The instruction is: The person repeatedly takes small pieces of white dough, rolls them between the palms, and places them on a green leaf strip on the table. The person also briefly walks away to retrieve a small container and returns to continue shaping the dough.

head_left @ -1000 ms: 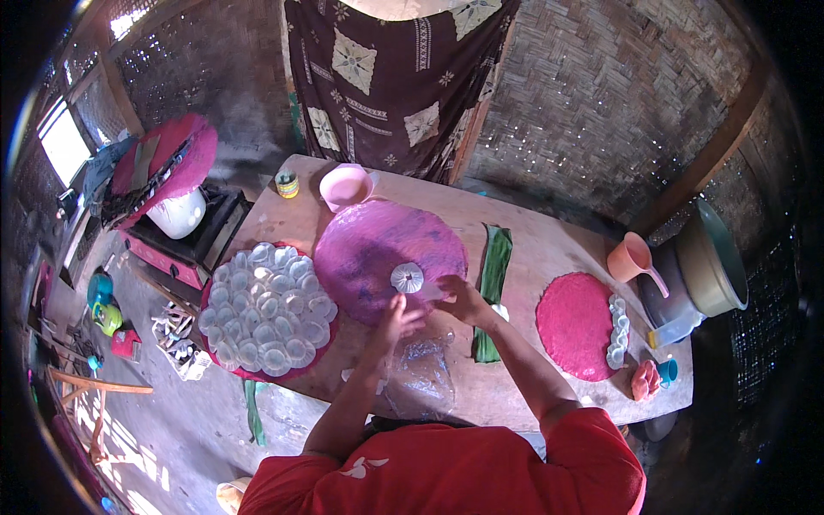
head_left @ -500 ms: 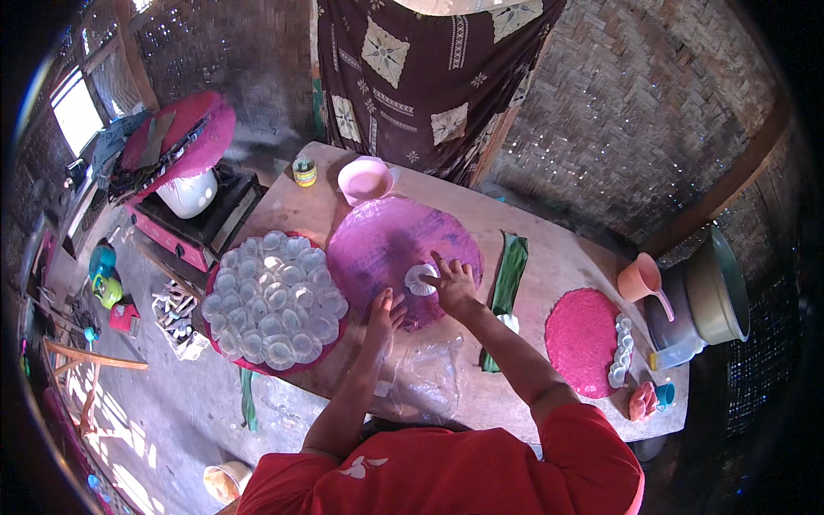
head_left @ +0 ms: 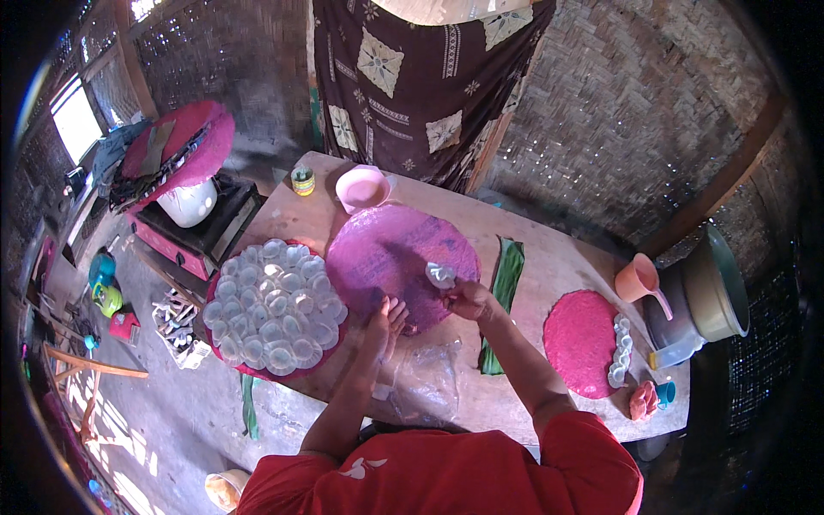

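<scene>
Head view's showing a small white cup (head_left: 440,275) sitting over the purple mat (head_left: 382,249) on the bench (head_left: 560,262), right by the right hand (head_left: 470,300). Fingers are curling, but can't tell if that grip's actually pinching it. Left hand (head_left: 391,317)'s hanging near the mat's front edge, grip loosely open.
</scene>
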Demonstrator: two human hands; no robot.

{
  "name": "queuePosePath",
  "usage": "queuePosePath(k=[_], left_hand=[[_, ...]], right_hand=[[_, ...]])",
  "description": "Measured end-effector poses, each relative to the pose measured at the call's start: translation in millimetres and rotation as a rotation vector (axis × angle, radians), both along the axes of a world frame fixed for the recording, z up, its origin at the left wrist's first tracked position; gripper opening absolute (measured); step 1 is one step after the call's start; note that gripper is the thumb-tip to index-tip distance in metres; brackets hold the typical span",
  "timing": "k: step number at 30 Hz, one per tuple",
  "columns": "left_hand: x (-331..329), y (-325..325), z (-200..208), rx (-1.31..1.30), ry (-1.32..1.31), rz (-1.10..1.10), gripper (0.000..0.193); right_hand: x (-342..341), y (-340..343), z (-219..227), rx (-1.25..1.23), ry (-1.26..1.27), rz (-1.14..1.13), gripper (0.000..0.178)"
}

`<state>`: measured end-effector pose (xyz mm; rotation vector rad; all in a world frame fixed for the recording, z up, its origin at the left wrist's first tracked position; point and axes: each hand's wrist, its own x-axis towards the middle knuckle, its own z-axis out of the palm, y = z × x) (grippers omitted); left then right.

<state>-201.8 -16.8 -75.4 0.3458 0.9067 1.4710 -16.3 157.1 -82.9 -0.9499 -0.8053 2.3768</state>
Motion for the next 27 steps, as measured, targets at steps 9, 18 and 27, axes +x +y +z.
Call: queuePosePath(k=[9,18,27], left_hand=[[3.0,-7.1,24.3,0.029,-0.269,-0.164,0.08],[14.9,-16.4,40.7,0.046,-0.272,-0.216,0.071],[41.4,-11.7,70.9,0.067,0.585,-0.093,0.041]], right_hand=[[13.0,-65.8,26.9,-0.31,0.407,-0.223,0.033],[40.2,-86.5,25.1,-0.332,0.479,-0.412,0.029],[34.1,-131.2,42.0,0.3,0.066,-0.313,0.044]])
